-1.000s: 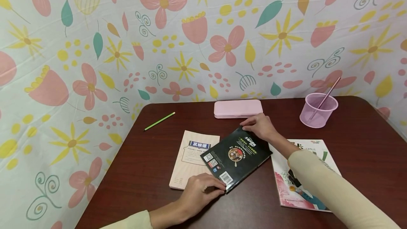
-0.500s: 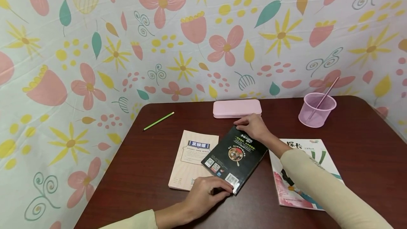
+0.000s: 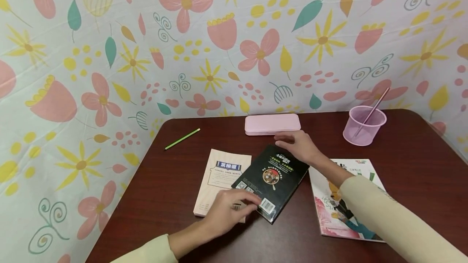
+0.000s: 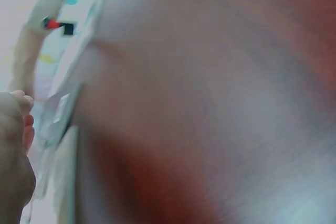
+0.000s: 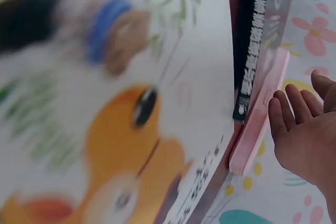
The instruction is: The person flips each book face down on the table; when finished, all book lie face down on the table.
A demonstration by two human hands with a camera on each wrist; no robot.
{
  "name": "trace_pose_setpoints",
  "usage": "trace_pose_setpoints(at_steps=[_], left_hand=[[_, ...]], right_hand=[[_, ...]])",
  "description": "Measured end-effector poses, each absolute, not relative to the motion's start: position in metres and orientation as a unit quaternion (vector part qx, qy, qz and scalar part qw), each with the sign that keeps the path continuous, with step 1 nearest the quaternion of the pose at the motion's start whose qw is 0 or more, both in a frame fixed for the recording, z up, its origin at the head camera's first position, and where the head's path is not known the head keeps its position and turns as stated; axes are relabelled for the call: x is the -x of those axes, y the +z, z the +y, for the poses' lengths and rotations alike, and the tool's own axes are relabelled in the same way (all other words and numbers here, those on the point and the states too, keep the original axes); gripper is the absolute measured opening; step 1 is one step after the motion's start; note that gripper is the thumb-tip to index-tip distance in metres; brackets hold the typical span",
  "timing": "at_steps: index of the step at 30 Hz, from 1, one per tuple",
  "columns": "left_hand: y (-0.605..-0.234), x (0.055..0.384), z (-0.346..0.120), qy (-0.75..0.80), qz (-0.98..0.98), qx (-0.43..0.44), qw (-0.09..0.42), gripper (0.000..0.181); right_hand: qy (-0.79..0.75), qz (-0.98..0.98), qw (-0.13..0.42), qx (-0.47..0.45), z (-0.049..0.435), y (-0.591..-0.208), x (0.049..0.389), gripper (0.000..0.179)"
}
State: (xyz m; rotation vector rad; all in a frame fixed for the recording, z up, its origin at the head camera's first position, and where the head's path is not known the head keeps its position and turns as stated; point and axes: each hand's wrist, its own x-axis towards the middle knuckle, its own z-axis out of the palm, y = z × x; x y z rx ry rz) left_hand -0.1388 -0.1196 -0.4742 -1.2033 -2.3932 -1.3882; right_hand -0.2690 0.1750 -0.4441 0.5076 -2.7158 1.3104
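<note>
A black book [image 3: 276,177] lies slanted on the table, its left edge overlapping the beige book [image 3: 223,173]. Over the near end of the black book, by its barcode, hovers my left hand [image 3: 227,210], fingers loosely bent and holding nothing. My right hand [image 3: 300,146] is at the book's far right corner, fingers extended; in the right wrist view the right hand [image 5: 310,129] shows spread fingers with nothing in them. The left wrist view is blurred, with the left hand [image 4: 13,145] at its edge. Under my right forearm lies a white illustrated book [image 3: 329,214], partly hidden.
A pink pencil case [image 3: 272,124] stands at the back of the dark table [image 3: 175,190]. To its right is a pink mesh cup [image 3: 363,129] with a pencil [image 3: 373,111] in it. A green pencil [image 3: 183,139] lies at the back left. A floral cloth hangs behind.
Both hands gripped the black book's ends and turned it slightly to a steeper slant. They have since let go: the left hand moved back left, the right hand lifted slightly away.
</note>
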Motion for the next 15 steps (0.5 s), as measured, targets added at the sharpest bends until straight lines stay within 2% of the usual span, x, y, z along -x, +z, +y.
trace_pose_setpoints(at_steps=[9,15], left_hand=[[-0.448,0.167,-0.141,-0.485,-0.816,0.313,0.035,0.045],[-0.449,0.182,-0.151,-0.496,-0.823,0.276,-0.015,0.062]], right_hand=[[0.472,-0.865,-0.004,-0.17,0.207,-0.436,0.246,0.053],[0.48,-0.86,-0.019,-0.17,0.219,-0.435,0.231,0.055]])
